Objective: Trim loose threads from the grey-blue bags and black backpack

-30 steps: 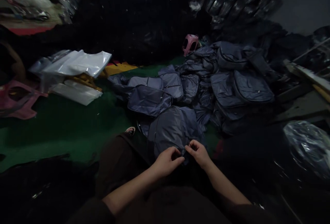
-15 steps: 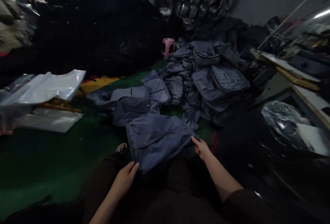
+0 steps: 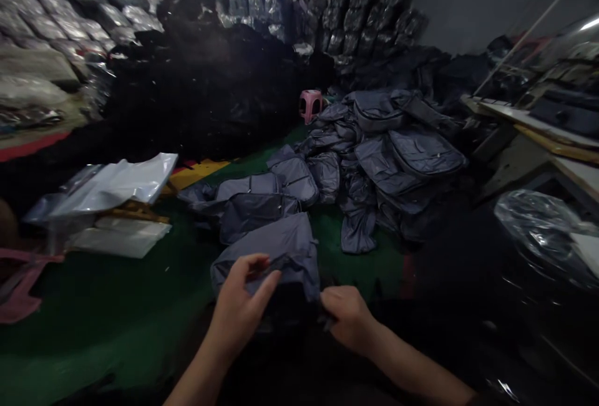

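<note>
A grey-blue fabric bag [image 3: 276,237] lies before me, its near side bunched and raised. My left hand [image 3: 243,290] is over its near left part, thumb and curled fingers apart with a gap between them; whether the fingertips touch the cloth is unclear. At the near right corner of the bag, my right hand [image 3: 349,319] is closed in a fist on the fabric edge. A small greyish bit shows below that fist, too blurred to name. Just beyond lies another bag with a zipper [image 3: 255,212].
More grey-blue bags [image 3: 412,156] are heaped ahead to the right. White plastic sheets [image 3: 116,188] lie at left, near a pink stool [image 3: 23,287]. Another pink stool [image 3: 310,105] stands farther back by a dark pile [image 3: 210,88]. A table [image 3: 552,138] is at right.
The bag was spread flat between both hands and is now bunched. My left hand has moved up and loosened from its corner; my right hand has come lower and inward. The view has tilted up.
</note>
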`<state>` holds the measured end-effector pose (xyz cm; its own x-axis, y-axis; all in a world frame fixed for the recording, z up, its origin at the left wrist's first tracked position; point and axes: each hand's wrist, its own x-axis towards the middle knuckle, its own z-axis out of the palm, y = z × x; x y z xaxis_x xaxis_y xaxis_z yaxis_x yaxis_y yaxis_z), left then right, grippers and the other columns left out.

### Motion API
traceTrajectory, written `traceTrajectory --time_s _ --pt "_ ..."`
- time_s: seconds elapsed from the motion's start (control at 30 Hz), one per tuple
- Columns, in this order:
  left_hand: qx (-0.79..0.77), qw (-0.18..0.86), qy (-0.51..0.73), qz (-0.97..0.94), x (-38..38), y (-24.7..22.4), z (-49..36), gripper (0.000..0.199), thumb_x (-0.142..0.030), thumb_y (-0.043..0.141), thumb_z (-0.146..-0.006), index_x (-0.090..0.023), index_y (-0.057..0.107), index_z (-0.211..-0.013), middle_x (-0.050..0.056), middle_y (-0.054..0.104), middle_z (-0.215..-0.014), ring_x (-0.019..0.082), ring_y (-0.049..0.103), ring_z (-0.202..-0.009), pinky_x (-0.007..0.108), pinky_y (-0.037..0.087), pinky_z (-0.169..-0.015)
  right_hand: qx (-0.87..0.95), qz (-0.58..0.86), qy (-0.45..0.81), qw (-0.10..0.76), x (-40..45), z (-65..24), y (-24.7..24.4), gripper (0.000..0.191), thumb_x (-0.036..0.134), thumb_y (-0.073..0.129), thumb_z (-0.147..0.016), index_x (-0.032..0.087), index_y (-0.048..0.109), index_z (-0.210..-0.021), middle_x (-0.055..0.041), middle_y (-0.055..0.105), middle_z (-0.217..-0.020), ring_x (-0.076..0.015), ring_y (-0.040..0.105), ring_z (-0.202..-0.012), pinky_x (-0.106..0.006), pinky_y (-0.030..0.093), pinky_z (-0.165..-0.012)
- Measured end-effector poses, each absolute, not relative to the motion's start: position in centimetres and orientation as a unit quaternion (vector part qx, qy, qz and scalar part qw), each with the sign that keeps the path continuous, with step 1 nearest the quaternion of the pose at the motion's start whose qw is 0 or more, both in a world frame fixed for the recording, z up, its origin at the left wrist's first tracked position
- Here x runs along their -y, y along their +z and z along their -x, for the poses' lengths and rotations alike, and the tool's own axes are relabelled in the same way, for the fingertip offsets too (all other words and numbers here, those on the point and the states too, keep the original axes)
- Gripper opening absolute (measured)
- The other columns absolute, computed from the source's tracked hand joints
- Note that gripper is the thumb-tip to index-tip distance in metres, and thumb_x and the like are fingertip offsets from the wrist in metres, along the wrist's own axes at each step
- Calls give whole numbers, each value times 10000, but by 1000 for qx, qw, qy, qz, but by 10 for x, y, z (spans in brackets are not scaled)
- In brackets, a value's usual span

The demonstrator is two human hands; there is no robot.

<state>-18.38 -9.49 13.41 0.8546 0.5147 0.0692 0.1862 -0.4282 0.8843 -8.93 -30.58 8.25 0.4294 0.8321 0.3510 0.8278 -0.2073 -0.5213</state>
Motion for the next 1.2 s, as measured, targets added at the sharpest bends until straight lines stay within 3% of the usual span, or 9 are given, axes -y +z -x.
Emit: traceTrajectory --time_s 0.2,0.37,0.47,0.53,0.63,0.7,0.9,1.07,1.2 --pt "-143 395 167 -892 119 155 167 493 -348 705 -619 -193 506 -1042 94 519 -1094 273 507 -1024 428 415 -888 693 692 -53 195 277 121 107 137 172 493 -759 182 577 -868 -21 601 -641 -166 505 -562 -304 299 -513" --pt "-187 336 149 -911 104 148 186 417 -255 635 -627 -167 520 -1017 108 549 -1057 292 510 -1020 439 406 -890 740 649 -44 170 266 131 115 106 178 505 -790 186 582 -864 -7 610 -627 -161 530 -575 -300 308 -503" --pt "-239 394 121 -879 94 153 204 417 -239 535 -697 -172 519 -1108 83 611 -1022 255 569 -959 380 435 -855 759 606 -3 239 257 128 126 156 317 563 -806 205 604 -907 6 623 -626 -150 552 -570 -281 340 -505" --pt "-252 447 98 -853 89 159 215 406 -229 496 -706 -180 561 -1104 61 650 -998 243 589 -941 348 438 -855 723 599 25 344 248 118 141 242 398 570 -822 225 615 -984 6 643 -658 -139 583 -605 -256 397 -554" --pt "-226 559 62 -795 85 163 227 357 -228 473 -713 -176 638 -1025 39 683 -971 232 599 -946 304 440 -852 600 637 47 481 229 97 166 315 324 518 -870 248 566 -1172 -48 672 -972 -147 623 -850 -242 462 -691" --pt "-229 630 27 -742 86 160 232 319 -247 480 -728 -170 662 -978 33 696 -900 221 616 -877 286 461 -777 549 665 83 499 215 84 169 388 302 521 -863 254 522 -1248 -64 610 -1161 -174 584 -1007 -271 470 -771" --pt "-321 723 -1 -612 92 111 249 270 -423 654 -677 -167 635 -762 -25 604 -604 129 543 -583 228 418 -566 435 714 285 469 197 83 92 256 401 531 -845 173 648 -848 -5 635 -719 -138 570 -663 -246 451 -627" --pt "-404 773 19 -488 96 69 259 323 -419 737 -585 -171 552 -677 -65 526 -526 76 461 -482 197 368 -508 321 700 290 567 223 108 60 340 418 554 -837 182 532 -1080 -33 622 -907 -112 525 -644 -246 441 -619" --pt "-403 816 13 -413 93 65 256 335 -409 756 -569 -162 577 -706 -42 568 -555 91 502 -503 208 388 -529 347 667 295 590 237 119 80 255 386 482 -890 203 534 -1059 -39 613 -944 -138 566 -778 -263 453 -711"
